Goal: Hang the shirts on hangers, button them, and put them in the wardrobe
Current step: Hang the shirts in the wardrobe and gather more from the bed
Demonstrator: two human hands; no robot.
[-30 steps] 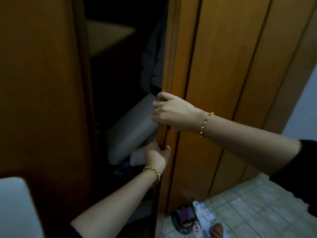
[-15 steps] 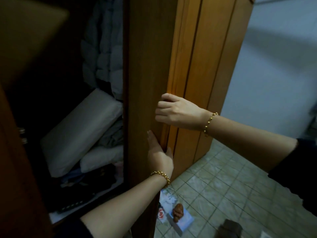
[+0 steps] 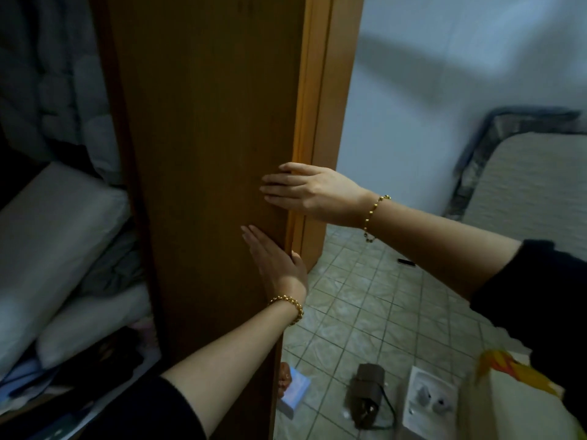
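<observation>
My left hand (image 3: 276, 268) and right hand (image 3: 305, 192), both flat and holding nothing, press the wardrobe door (image 3: 206, 122), its open inside to their left, no shirt visible; I should push evenly, fingers clear of the edge.

Wardrobe door (image 3: 206, 185) before stacked pillows (image 3: 54, 236)

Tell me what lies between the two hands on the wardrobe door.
Head view: only bare wood of the wardrobe door, near its edge, separates left hand and right hand.

Home bedroom: wooden wardrobe (image 3: 206, 122), mattress (image 3: 533, 179), pillows (image 3: 54, 233), tiled floor (image 3: 365, 300)
</observation>
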